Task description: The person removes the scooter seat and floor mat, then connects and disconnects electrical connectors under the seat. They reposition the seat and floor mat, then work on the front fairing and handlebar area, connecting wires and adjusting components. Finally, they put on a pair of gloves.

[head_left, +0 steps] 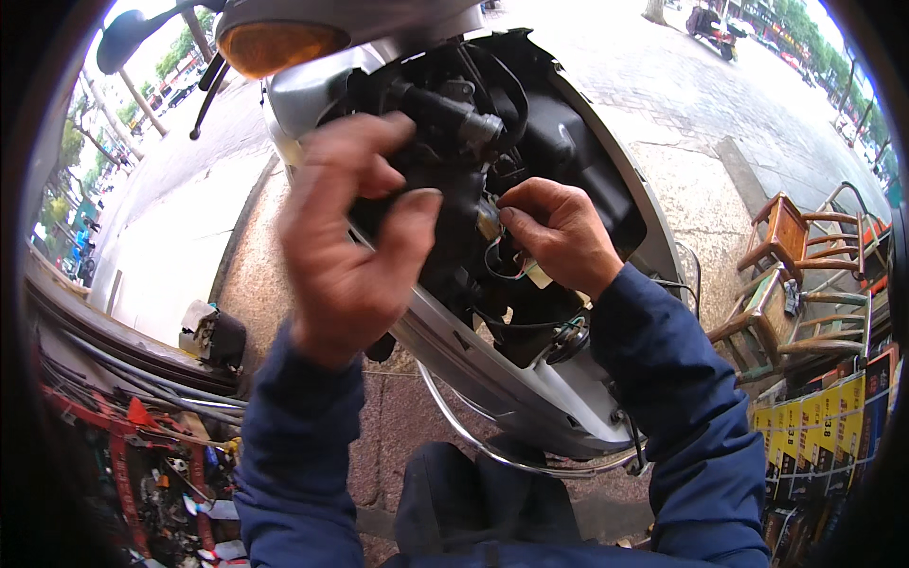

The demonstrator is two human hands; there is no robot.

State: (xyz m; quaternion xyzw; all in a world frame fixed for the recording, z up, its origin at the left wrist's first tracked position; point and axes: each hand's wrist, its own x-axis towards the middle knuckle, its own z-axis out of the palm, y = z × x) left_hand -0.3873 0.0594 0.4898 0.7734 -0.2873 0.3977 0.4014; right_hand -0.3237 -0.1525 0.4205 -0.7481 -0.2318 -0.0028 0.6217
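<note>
A silver scooter's front body [492, 388] is opened, showing black plastic, cables and a steering column [436, 109] below an orange indicator lens [275, 47]. My left hand [346, 241], motion-blurred, hovers left of the column with fingers bent and apart from the thumb, apparently holding nothing. Deeper in the opening, my right hand [559, 232] pinches at a small pale wiring connector [489, 223] with thin wires; its fingers partly hide it. A round metal part [571, 335] sits lower in the bodywork.
Wooden chairs [776, 248] stand at right above yellow boxes [819, 426]. A red rack of tools [118, 464] fills the lower left, near a dark, bulky object [218, 341]. A metal tube [445, 417] curves under the scooter. A parked scooter [710, 33] stands on the paving behind.
</note>
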